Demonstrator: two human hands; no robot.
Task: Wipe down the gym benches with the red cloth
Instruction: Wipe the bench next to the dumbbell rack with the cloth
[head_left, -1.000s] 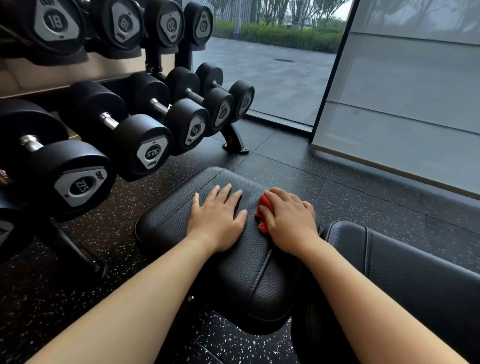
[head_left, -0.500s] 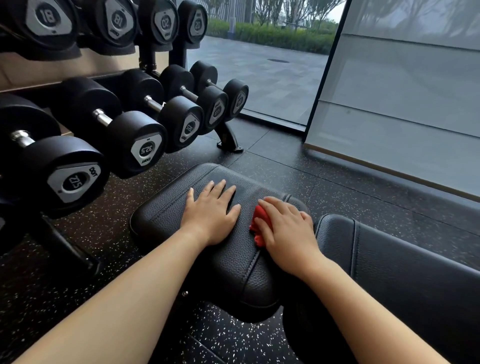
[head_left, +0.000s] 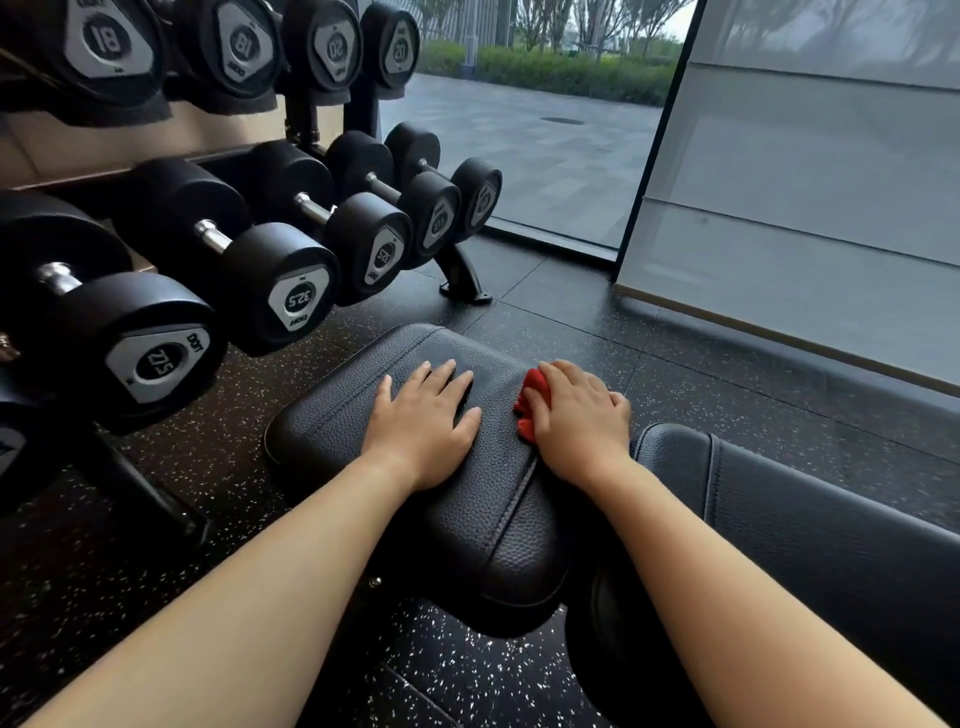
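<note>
The red cloth (head_left: 529, 404) lies bunched under the right hand (head_left: 582, 422), whose curled fingers grip it against the padded black desk (head_left: 488, 525); only its left edge shows. Just beside it, the left hand (head_left: 423, 423) rests flat on the desk, fingers straight.

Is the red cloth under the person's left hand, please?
No, the red cloth is held under the right hand, while the left hand lies flat and bare on the seat pad.
</note>
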